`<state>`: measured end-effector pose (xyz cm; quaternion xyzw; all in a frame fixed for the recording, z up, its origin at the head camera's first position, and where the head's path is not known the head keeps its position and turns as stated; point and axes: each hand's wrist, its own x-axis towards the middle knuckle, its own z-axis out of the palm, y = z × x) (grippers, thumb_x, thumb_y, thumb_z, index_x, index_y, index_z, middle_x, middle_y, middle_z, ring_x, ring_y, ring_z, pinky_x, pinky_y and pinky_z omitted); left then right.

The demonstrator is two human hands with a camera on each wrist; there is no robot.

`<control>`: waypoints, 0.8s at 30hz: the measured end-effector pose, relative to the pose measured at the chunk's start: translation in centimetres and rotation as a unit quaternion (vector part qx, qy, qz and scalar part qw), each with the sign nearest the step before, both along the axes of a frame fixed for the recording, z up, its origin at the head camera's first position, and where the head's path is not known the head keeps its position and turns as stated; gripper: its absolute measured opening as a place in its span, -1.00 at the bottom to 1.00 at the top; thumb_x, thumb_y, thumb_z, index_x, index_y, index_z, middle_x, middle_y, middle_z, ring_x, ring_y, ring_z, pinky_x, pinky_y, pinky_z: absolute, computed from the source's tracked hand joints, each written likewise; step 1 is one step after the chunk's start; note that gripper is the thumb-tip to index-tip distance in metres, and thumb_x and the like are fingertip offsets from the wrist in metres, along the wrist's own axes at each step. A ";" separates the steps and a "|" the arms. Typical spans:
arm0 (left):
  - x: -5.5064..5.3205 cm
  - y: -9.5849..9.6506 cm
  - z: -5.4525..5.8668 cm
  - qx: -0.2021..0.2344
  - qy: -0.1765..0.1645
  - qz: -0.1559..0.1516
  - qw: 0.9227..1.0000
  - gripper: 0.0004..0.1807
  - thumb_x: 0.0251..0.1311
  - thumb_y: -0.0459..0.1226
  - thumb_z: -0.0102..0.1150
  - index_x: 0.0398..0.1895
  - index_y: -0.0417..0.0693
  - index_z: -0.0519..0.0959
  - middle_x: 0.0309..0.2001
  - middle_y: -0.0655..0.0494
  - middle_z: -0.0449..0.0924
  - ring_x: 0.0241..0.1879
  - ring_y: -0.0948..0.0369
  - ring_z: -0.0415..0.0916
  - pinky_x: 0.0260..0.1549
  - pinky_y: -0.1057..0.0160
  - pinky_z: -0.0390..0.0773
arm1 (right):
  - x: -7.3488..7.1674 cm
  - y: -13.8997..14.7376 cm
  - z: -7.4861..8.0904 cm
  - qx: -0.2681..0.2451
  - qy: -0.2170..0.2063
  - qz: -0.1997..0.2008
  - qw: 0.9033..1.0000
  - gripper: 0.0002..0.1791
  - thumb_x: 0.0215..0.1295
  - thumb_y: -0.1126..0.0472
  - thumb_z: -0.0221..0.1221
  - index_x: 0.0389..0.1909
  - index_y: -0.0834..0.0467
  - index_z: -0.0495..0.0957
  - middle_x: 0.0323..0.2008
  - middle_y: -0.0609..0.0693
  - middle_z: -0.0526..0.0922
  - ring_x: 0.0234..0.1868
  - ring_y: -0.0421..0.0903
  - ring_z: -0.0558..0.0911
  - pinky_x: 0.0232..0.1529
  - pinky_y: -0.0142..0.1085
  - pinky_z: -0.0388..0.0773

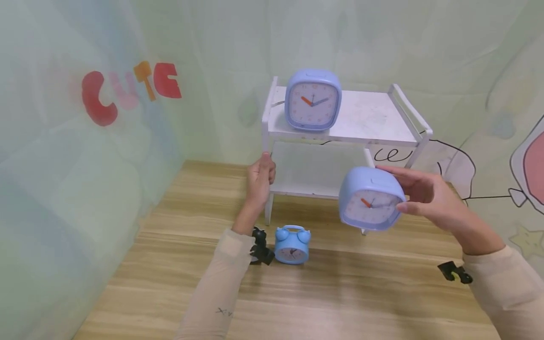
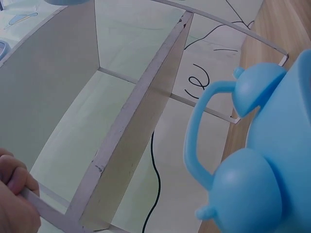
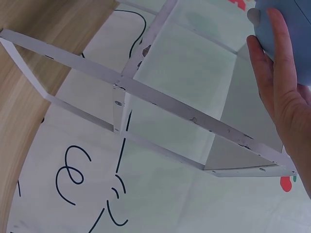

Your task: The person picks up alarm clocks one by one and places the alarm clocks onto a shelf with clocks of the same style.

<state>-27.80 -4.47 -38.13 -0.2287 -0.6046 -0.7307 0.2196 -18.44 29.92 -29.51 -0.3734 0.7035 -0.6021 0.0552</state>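
Observation:
My left hand (image 1: 260,182) grips the left front post of a white two-tier shelf rack (image 1: 365,115); its curled fingers (image 2: 19,177) show around the bar in the left wrist view. With thumb and fingers, my right hand (image 1: 442,203) pinches the right side of a blue square alarm clock (image 1: 370,200), tilted, in front of the lower tier. In the right wrist view, fingers (image 3: 282,53) lie along that clock's back (image 3: 302,43). A matching square clock (image 1: 313,101) stands upright at the left of the top tier.
A light-blue twin-bell clock (image 1: 292,245) stands on the wooden table (image 1: 323,293) before the rack. Beside it, a black object (image 1: 258,234) is partly hidden by my left wrist. Decorated cloth walls (image 1: 221,85) close in the left and back.

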 end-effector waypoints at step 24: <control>-0.1 -0.1 0.1 -0.005 -0.013 -0.009 1.000 -0.49 0.59 -0.36 -0.35 -0.63 -0.46 0.15 -0.73 0.21 0.11 -0.70 0.33 0.04 -0.67 0.40 0.04 | -0.7 0.2 2.1 0.008 -0.016 -0.009 1.000 -0.28 0.12 0.69 0.04 0.39 0.38 0.29 0.07 0.11 0.65 0.02 -0.07 0.64 -0.05 -0.22 0.62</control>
